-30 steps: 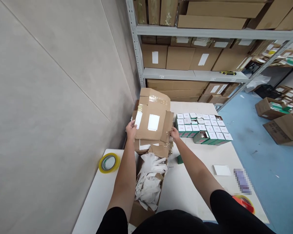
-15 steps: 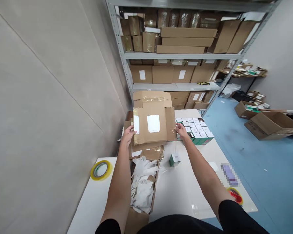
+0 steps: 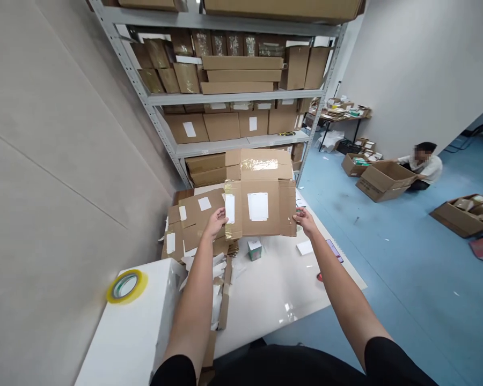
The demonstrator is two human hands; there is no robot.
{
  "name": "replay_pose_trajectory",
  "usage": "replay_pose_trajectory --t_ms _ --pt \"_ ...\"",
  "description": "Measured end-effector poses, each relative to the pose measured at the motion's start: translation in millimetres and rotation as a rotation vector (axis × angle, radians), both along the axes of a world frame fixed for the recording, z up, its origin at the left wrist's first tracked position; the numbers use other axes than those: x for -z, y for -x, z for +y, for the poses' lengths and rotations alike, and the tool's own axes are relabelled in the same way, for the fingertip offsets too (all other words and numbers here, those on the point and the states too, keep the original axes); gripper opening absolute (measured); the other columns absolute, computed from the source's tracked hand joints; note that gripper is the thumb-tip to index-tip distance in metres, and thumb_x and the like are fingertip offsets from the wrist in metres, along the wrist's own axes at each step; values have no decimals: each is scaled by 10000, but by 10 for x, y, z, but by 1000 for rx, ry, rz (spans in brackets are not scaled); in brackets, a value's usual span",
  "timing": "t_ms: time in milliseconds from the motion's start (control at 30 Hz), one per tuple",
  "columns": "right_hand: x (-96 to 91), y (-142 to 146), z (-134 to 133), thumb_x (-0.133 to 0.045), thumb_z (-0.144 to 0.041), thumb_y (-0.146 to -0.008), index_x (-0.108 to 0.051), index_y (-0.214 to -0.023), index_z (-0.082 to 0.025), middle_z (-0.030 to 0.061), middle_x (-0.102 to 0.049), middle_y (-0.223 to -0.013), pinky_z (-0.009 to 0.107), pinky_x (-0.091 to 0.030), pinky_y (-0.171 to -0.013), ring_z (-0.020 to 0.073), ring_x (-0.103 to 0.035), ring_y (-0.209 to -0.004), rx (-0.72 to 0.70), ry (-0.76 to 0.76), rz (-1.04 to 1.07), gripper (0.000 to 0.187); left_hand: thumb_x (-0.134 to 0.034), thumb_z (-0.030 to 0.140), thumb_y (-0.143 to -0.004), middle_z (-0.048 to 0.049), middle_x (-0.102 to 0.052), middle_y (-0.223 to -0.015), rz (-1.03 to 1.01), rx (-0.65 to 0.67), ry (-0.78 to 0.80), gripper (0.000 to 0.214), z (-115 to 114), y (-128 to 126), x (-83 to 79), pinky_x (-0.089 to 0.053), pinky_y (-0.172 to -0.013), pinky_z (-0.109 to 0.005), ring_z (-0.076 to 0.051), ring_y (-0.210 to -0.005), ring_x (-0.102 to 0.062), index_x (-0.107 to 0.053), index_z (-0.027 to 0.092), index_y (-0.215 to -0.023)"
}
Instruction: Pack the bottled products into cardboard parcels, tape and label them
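Observation:
Held up in front of me is a flattened cardboard box (image 3: pixel 273 220) with white labels and shiny tape strips. My left hand (image 3: pixel 216 222) pinches its left edge, while my right hand (image 3: pixel 305 221) grips the right edge with fingers closed. Behind and left of it lies a pile of flattened cardboard (image 3: pixel 197 214) on the table. A small green and white box (image 3: pixel 255 250) stands on the tabletop just below the held sheet. Near my right forearm are a white card (image 3: pixel 305 247) and a phone (image 3: pixel 335 250).
A yellow tape roll (image 3: pixel 126 286) lies on a white block (image 3: pixel 121 338) at left. An open carton of white paper (image 3: pixel 225 300) sits beside the table. Metal shelving (image 3: pixel 233 96) full of cartons stands ahead. Right, a person (image 3: pixel 426 166) crouches behind an open carton (image 3: pixel 380 185).
The view has swung right. Both hands have lifted the cardboard off the pile and carried it right; it now hides the green and white boxes behind it.

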State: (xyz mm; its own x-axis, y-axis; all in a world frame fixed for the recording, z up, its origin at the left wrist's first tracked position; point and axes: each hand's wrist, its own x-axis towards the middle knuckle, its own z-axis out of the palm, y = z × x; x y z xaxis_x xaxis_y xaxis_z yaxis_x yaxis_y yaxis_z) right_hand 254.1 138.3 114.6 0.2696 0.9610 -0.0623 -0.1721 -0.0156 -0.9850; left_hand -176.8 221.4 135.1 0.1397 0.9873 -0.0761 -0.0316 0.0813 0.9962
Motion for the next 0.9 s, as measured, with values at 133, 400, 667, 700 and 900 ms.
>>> replay_pose_trajectory --t_ms 133,400,667,700,900 --pt "86 -387 -461 -868 -371 -549 -623 -1023 -287 -27 -672 -834 389 -543 -773 232 -682 -844 -5 29 28 540 -866 219 -602 -107 -733 -1170 1 -22 -28 627 -413 -439 32 -598 -842 -350 -243 -1042 -700 -690 190 -1203" --pt "362 -973 -1297 -840 -358 -586 -627 -1029 -289 -21 -688 -838 383 -546 -776 223 -693 -832 -100 66 54 496 -867 274 -579 -116 -731 -1161 82 -98 -25 613 -1371 -1040 109 -597 -834 -383 -260 -1021 -709 -694 187 -1161" --pt "792 -1085 -1836 -734 -331 -572 -645 -1031 -277 -25 -669 -804 391 -555 -794 219 -672 -798 -81 167 -104 471 -872 308 -567 -101 -753 -1124 44 -110 1 682 -2166 -1354 17 -570 -728 -317 -227 -904 -717 -718 186 -1221" --pt "825 -1062 -1897 -717 -318 -571 -659 -1054 -278 -15 -683 -833 401 -555 -812 228 -676 -824 -83 175 -173 488 -865 293 -574 -97 -755 -1112 30 -125 3 669 -2217 -1460 0 -569 -727 -315 -218 -880 -715 -726 181 -1219" --pt "889 -792 -2512 -714 -271 -600 -688 -1270 -320 74 -700 -1312 467 -519 -1007 307 -639 -1210 -201 39 -350 673 -756 81 -571 -41 -748 -849 116 -264 92 528 -2374 -2356 119 -575 -751 -339 -232 -821 -710 -774 147 -1095"
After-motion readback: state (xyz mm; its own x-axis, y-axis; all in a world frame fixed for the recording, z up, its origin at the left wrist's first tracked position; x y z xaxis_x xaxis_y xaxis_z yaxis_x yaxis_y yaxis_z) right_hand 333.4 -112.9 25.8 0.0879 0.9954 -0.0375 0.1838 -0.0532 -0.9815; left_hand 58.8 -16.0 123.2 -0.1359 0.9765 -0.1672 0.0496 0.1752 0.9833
